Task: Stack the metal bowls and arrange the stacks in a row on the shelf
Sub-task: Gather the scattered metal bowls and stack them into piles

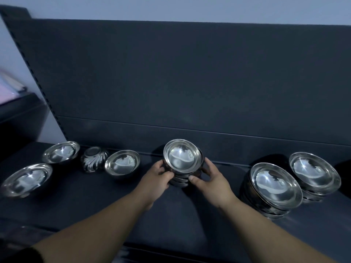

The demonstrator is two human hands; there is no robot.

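A stack of metal bowls [182, 160] stands at the middle of the dark shelf [190, 224], tilted toward me. My left hand [155, 177] grips its left side and my right hand [210, 179] grips its right side. Two more stacks stand on the right: a near stack [273, 186] and a far-right stack [315, 173]. On the left lie single bowls: a front-left bowl [26, 179], a back-left bowl [60, 151], a middle-left bowl [122, 163], and an upside-down ribbed bowl [94, 158].
The shelf's dark back panel [190, 82] rises right behind the bowls. A slotted upright [34, 73] runs along the left edge. Another dark shelf [17, 111] with pale items sits further left. The shelf's front edge lies near my forearms.
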